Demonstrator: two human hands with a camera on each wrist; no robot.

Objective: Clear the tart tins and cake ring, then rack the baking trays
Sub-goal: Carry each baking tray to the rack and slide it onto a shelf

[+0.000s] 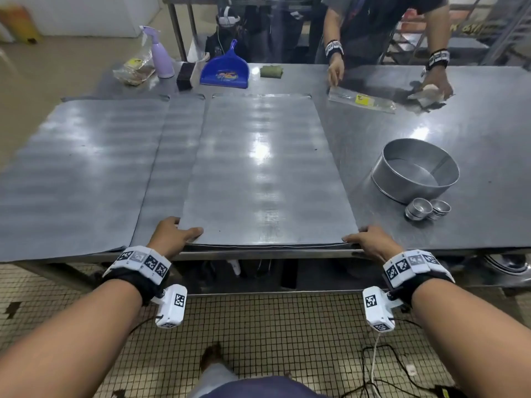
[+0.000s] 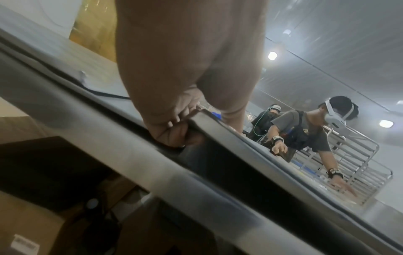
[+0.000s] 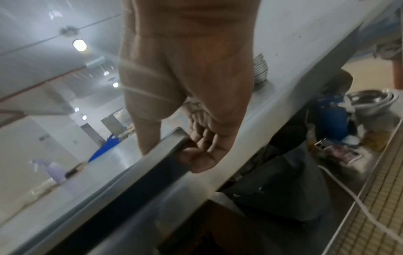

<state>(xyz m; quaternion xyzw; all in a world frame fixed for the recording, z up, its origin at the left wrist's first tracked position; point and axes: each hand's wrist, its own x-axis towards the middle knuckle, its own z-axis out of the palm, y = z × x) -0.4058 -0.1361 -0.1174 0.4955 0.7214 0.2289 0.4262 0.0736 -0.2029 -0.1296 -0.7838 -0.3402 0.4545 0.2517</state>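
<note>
Head view: both hands, left (image 1: 172, 235) and right (image 1: 370, 241), grasp the top tray (image 1: 264, 168); tins (image 1: 428, 209) and ring (image 1: 415, 170) seem cleared aside; racking remains.

A long stainless steel counter (image 1: 431, 133) stands on a floor of small beige tiles (image 1: 258, 326), with a second steel table (image 1: 201, 0) behind it, a white wall (image 1: 86, 12) beyond, and round ceiling lights (image 2: 272, 55) glowing overhead near a wire tray rack (image 2: 357, 165).
</note>
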